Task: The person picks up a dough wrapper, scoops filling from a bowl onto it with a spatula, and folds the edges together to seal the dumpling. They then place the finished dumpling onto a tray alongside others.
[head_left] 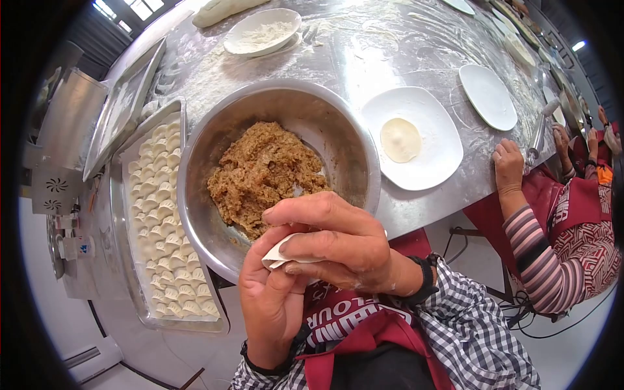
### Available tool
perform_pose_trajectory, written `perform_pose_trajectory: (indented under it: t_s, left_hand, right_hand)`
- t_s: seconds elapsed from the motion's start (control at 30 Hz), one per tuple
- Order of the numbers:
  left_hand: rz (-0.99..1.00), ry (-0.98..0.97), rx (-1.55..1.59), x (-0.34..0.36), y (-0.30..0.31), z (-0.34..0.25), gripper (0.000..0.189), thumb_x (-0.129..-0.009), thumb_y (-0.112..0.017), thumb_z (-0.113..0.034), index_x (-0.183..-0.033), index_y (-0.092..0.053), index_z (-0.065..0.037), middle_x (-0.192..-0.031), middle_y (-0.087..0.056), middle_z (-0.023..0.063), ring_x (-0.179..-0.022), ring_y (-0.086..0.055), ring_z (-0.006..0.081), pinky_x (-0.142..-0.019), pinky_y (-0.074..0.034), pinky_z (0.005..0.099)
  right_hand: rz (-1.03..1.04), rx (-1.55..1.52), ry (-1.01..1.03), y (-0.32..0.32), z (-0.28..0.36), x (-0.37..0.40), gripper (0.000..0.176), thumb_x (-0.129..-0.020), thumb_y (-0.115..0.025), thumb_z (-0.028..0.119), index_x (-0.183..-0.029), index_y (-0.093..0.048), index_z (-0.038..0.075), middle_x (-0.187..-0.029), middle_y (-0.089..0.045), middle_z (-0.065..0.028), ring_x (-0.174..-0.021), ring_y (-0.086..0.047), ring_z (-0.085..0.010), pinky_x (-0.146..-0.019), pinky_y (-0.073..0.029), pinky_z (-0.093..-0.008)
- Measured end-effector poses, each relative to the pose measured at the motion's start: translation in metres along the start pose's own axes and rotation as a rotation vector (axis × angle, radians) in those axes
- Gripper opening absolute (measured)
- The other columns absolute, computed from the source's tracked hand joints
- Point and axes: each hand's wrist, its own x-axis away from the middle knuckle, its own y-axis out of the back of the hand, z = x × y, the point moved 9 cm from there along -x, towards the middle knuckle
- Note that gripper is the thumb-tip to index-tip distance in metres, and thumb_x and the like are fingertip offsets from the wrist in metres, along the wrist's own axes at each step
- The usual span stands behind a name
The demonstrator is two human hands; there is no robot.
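A folded white dough wrapper [278, 253] is held between both hands, in front of the near rim of a large metal bowl [351, 120]. My left hand [270, 292] supports it from below and the left, thumb and fingers against the dough. From the right, my right hand [348, 247] reaches over it with its fingers pressed on the edge. Brown minced filling [266, 169] lies in the bowl, with a small shiny piece of something partly hidden behind my fingers. Any filling inside the wrapper is hidden.
Left of the bowl, a metal tray [117, 214] holds rows of dumplings [166, 227]. A square white plate [439, 153] carries one round wrapper [400, 140]. Behind stands a floury plate [242, 45]. At right are an empty plate [487, 97] and a co-worker's hand [508, 166].
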Motion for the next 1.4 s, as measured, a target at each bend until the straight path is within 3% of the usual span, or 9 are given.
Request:
perform_pose_trajectory:
  t_s: [0.33,0.43,0.63,0.7,0.87,0.97,1.03,1.13,1.4]
  left_hand:
    - [-0.073,-0.223,-0.612,0.006,-0.001,-0.014,0.042,-0.085,-0.056,-0.008,-0.122,-0.042,0.007,-0.115,-0.052,0.0156,-0.105,-0.052,0.0195,-0.088,-0.043,0.027]
    - [-0.085,-0.199,-0.626,0.006,-0.001,-0.014,0.042,-0.085,-0.057,-0.008,-0.121,-0.043,0.008,-0.113,-0.053,0.0156,-0.103,-0.054,0.0191,-0.087,-0.044,0.0267]
    - [-0.032,-0.214,-0.442,0.004,-0.006,-0.016,0.048,-0.084,-0.057,-0.008,-0.125,-0.038,0.007,-0.12,-0.048,0.0162,-0.108,-0.051,0.0201,-0.09,-0.042,0.0278]
    - [-0.044,-0.196,-0.484,0.003,-0.006,-0.014,0.049,-0.084,-0.057,-0.009,-0.126,-0.037,0.007,-0.121,-0.047,0.0163,-0.109,-0.05,0.0207,-0.091,-0.042,0.0283]
    - [-0.045,-0.178,-0.549,0.004,-0.002,-0.013,0.05,-0.084,-0.056,-0.01,-0.127,-0.035,0.007,-0.123,-0.046,0.0168,-0.11,-0.049,0.0218,-0.093,-0.04,0.029]
    - [-0.045,-0.127,-0.354,0.002,-0.001,-0.009,0.044,-0.084,-0.055,-0.004,-0.124,-0.039,0.006,-0.122,-0.048,0.0166,-0.113,-0.048,0.0219,-0.095,-0.038,0.0312]
    - [-0.009,-0.03,-0.006,0.0,0.0,-0.001,0.044,-0.084,-0.055,-0.003,-0.124,-0.04,0.003,-0.123,-0.046,0.0168,-0.114,-0.047,0.0242,-0.096,-0.039,0.034]
    - [0.03,-0.028,0.097,0.0,0.0,0.001,0.043,-0.084,-0.054,-0.002,-0.124,-0.04,0.001,-0.124,-0.046,0.0166,-0.115,-0.046,0.026,-0.097,-0.04,0.0374]
    - [-0.017,-0.087,-0.03,0.0,0.001,-0.006,0.043,-0.083,-0.054,-0.003,-0.124,-0.04,0.002,-0.122,-0.047,0.0177,-0.114,-0.047,0.0273,-0.097,-0.04,0.0375]
  right_hand:
    - [0.029,0.074,0.104,-0.002,0.003,0.001,0.013,-0.073,-0.065,0.012,-0.079,-0.059,0.002,-0.104,-0.059,-0.0167,-0.09,-0.058,-0.0268,-0.075,-0.045,-0.0338]
    - [0.059,0.106,0.1,-0.001,0.005,-0.001,0.013,-0.074,-0.064,0.013,-0.078,-0.059,0.001,-0.104,-0.058,-0.0166,-0.091,-0.057,-0.0274,-0.076,-0.045,-0.0343]
    - [0.019,0.037,0.014,-0.003,0.0,-0.001,0.013,-0.072,-0.065,0.013,-0.075,-0.059,0.001,-0.105,-0.058,-0.0167,-0.091,-0.057,-0.0262,-0.075,-0.045,-0.034]
    - [0.009,0.019,0.0,-0.002,-0.002,-0.001,0.014,-0.064,-0.065,0.005,-0.076,-0.058,0.003,-0.105,-0.057,-0.0125,-0.089,-0.057,-0.0256,-0.073,-0.043,-0.0337]
    - [0.036,0.0,0.039,-0.004,-0.003,0.001,0.013,-0.065,-0.064,0.004,-0.077,-0.058,0.002,-0.105,-0.057,-0.0132,-0.089,-0.057,-0.0259,-0.073,-0.043,-0.0338]
    - [-0.001,-0.009,0.054,-0.002,-0.004,0.003,0.014,-0.066,-0.064,0.005,-0.079,-0.059,0.001,-0.104,-0.057,-0.014,-0.088,-0.057,-0.0264,-0.072,-0.044,-0.0344]
    - [-0.039,-0.013,0.068,-0.001,-0.001,0.004,0.015,-0.067,-0.065,0.006,-0.08,-0.059,0.001,-0.104,-0.057,-0.0145,-0.088,-0.057,-0.0267,-0.072,-0.044,-0.0346]
    - [-0.052,-0.014,-0.007,0.002,-0.002,0.002,0.021,-0.068,-0.067,0.009,-0.086,-0.06,0.001,-0.104,-0.057,-0.0152,-0.088,-0.057,-0.0272,-0.072,-0.045,-0.035]
    - [-0.012,-0.1,-0.002,0.01,0.001,0.002,0.028,-0.068,-0.071,0.009,-0.093,-0.06,0.001,-0.107,-0.055,-0.0205,-0.089,-0.057,-0.0272,-0.075,-0.047,-0.0344]
